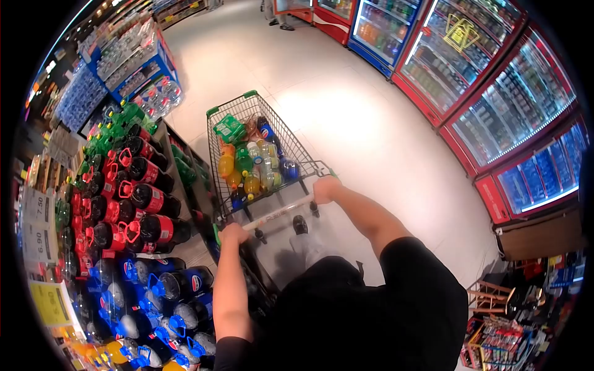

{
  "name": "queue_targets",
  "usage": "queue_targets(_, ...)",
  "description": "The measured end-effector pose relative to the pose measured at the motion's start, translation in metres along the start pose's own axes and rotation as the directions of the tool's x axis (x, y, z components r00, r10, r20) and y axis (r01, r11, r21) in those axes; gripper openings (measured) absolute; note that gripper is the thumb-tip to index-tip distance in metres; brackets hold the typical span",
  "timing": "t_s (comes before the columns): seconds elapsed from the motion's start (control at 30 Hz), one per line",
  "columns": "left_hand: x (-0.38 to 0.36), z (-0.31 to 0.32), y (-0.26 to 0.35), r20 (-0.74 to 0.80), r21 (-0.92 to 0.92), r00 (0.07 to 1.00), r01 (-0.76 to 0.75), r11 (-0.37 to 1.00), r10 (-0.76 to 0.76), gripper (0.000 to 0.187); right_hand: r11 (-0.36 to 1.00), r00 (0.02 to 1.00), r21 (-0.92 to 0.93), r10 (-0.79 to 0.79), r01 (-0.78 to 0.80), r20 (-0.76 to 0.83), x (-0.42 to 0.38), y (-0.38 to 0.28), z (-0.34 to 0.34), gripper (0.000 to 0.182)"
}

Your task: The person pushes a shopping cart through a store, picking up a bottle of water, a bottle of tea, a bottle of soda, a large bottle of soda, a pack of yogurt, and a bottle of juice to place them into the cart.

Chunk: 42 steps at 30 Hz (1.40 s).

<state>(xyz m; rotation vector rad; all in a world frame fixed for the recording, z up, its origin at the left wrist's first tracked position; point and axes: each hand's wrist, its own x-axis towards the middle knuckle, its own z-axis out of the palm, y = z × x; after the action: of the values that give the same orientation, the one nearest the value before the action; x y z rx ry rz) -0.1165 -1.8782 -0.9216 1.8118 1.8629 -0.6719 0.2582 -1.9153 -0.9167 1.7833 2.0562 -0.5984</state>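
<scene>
My left hand (233, 234) is closed round the left end of the shopping cart's handle (279, 213). Round the right end of the same handle, my right hand (327, 188) is wrapped. The wire cart (301, 143) stands in front of me and holds several drink bottles: orange ones (226, 162), a green one (243, 161), clear ones, dark ones with blue labels (266, 131), and a green pack (229, 128) at the far left corner.
Stacked cola bottles with red caps (148, 198) and blue caps (179, 283) border the cart's left side. Glass-door fridges (464, 55) line the right. Water packs (133, 62) stand at the far left. A person's legs (278, 15) show far ahead. Pale floor (371, 154) lies between.
</scene>
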Motion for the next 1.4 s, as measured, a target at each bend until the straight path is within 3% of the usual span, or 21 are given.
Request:
queue_targets(0.07,0.026,-0.018,-0.003,0.086,0.001,0.996,-0.034,0.999,0.034,0.066,1.000,1.000,-0.006,0.020,-0.020,-0.008,0.024,0.004,-0.015,0.036)
queue_targets(0.17,0.041,-0.054,0.004,0.106,0.006,0.994,-0.010,1.000,0.010,0.058,0.999,0.999,-0.033,-0.033,0.032,-0.039,0.065,0.014,-0.035,0.035)
queue_targets(0.23,0.058,-0.064,0.007,0.012,-0.008,1.000,0.001,1.000,-0.001,0.048,0.998,0.999,-0.049,-0.031,0.029,-0.037,0.093,0.020,-0.053,0.035)
queue_targets(0.33,0.082,-0.088,0.008,-0.019,-0.025,1.000,0.001,1.000,-0.002,0.045,0.997,0.998,-0.061,-0.046,0.043,-0.035,0.131,0.026,-0.080,0.036)
queue_targets(0.43,0.112,-0.107,0.008,-0.154,0.011,0.988,-0.026,1.000,0.027,0.040,0.998,0.999,-0.051,-0.034,0.032,-0.029,0.176,0.029,-0.102,0.037)
queue_targets(0.53,0.146,-0.129,0.004,-0.167,0.020,0.986,-0.002,1.000,0.005,0.039,0.999,0.994,-0.030,-0.039,0.036,-0.100,0.215,0.029,-0.123,0.035)
queue_targets(0.6,0.174,-0.141,-0.001,-0.290,0.027,0.957,-0.002,1.000,0.010,0.038,0.998,0.993,-0.041,-0.045,0.041,-0.108,0.243,0.028,-0.137,0.035)
queue_targets(0.77,0.233,-0.204,-0.008,-0.197,0.023,0.980,-0.016,1.000,0.020,0.038,0.998,0.995,-0.042,-0.056,0.053,-0.083,0.307,0.028,-0.176,0.036)
queue_targets(0.83,0.255,-0.234,-0.009,-0.064,0.022,0.998,-0.011,1.000,0.013,0.039,0.998,0.994,-0.022,-0.055,0.053,-0.093,0.330,0.028,-0.195,0.036)
queue_targets(1.1,0.373,-0.326,-0.021,0.068,-0.007,0.993,-0.096,0.995,0.096,0.041,0.995,0.997,-0.086,-0.049,0.044,-0.057,0.457,0.044,-0.257,0.037)
queue_targets(1.2,0.419,-0.355,-0.023,0.216,-0.078,0.970,-0.098,0.992,0.113,0.045,0.995,0.999,-0.093,-0.029,0.025,-0.037,0.495,0.050,-0.285,0.038)
queue_targets(1.3,0.467,-0.374,-0.028,0.130,-0.047,0.972,-0.193,0.980,0.197,0.045,0.997,1.000,-0.081,-0.018,0.018,-0.003,0.533,0.055,-0.312,0.039)
queue_targets(1.4,0.480,-0.408,-0.018,0.076,-0.031,0.978,-0.190,0.981,0.192,0.046,0.994,1.000,-0.103,-0.019,0.018,-0.008,0.569,0.066,-0.340,0.040)
